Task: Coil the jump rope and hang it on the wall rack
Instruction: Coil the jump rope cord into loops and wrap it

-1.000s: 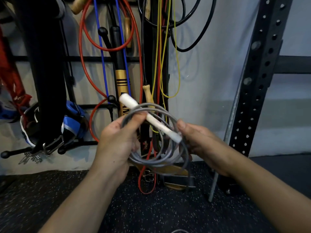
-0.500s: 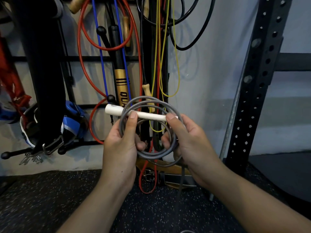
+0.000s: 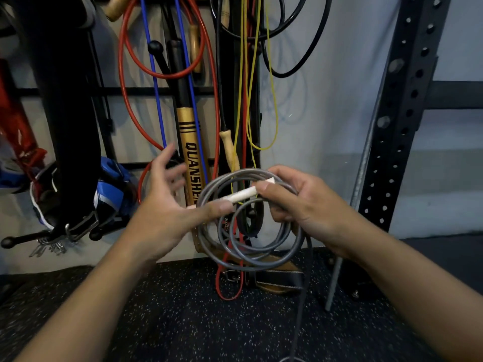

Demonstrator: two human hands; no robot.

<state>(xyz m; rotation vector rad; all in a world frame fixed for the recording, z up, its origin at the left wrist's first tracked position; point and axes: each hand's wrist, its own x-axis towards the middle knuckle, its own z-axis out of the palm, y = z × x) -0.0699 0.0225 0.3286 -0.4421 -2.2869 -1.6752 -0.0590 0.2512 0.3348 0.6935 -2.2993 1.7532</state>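
Observation:
The grey jump rope is wound into several loops at chest height in front of the wall rack. Its white handle lies across the top of the coil. My right hand pinches the handle and the top of the loops together. My left hand is spread wide at the coil's left, its thumb tip touching the handle's lower end, fingers off the rope. A loose grey tail hangs from the coil down to the floor.
The rack's black bars carry red, blue, yellow and black ropes, a gold bat and a wooden-handled rope. Black straps and blue gear hang at left. A perforated steel upright stands at right. A leather belt lies on the speckled floor.
My left hand has let go of the coil and opened out to the left. My right hand now holds the coil and handle alone; the handle tilted up at its right end.

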